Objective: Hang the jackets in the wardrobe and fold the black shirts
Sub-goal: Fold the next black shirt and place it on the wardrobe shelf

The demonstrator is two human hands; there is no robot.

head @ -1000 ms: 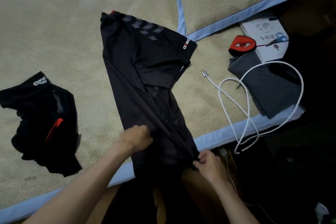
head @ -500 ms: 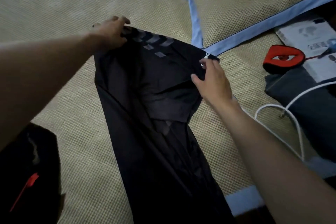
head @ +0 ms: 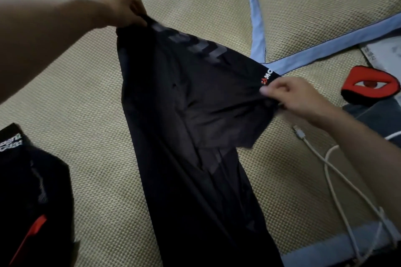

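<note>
A: At the top edge of the black shirt: left hand is pinched shut on the far corner, by the grey printed blocks; right hand is pinched shut on the sleeve end, just below the small white-and-red logo. Top edge pulled taut between them and lifted slightly off the woven mat.

B: Reason for that hold?

A: Judgement: two-corner tension flattens the doubled-over upper part, so the next fold can land square. The lower length trails toward the near edge, already narrowed lengthwise, lying on the mat.

B: Surroundings?

A: Second black garment with red stripe, crumpled at near left, well apart. White cable loops on the mat to the right, near the right forearm, not touching the shirt. Red-and-black eye-shaped item beyond the right hand, beside a white box. Mat's blue border runs behind the logo corner.

B: Risk?

A: Thin, slippery-looking fabric; may slide out of alignment when lowered. No wardrobe or jackets in view.
</note>
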